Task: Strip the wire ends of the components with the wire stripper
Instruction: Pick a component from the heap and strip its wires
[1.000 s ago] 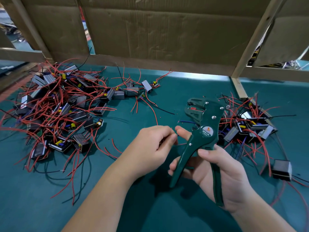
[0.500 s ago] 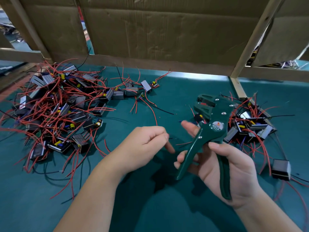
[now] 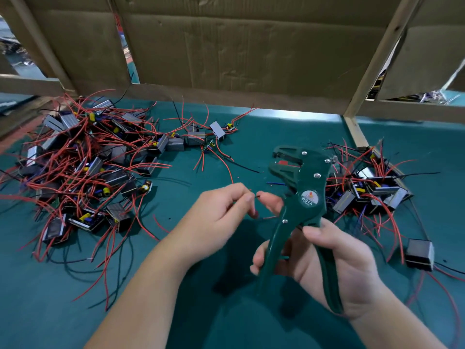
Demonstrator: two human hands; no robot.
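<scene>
Green wire stripper [image 3: 305,195] gripped by right hand [image 3: 334,268]; left hand [image 3: 216,215] fingers [image 3: 245,200] pinch wire [image 3: 258,196] beside it.

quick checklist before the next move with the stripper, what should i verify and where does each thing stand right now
1. Right hand has a firm hold on the wire stripper: ok, it wraps both handles.
2. Left hand holds a wire: ok, a thin dark end shows where it pinches.
3. Wire seated in the stripper's head: not ok, the end is beside the tool, below the head and outside the jaws.
4. Jaws free of scraps: cannot tell, too small to see.
5. Which component the wire belongs to: cannot tell, hidden by the left hand.
6. More components nearby: ok, the left pile and right pile lie on the green mat.
</scene>
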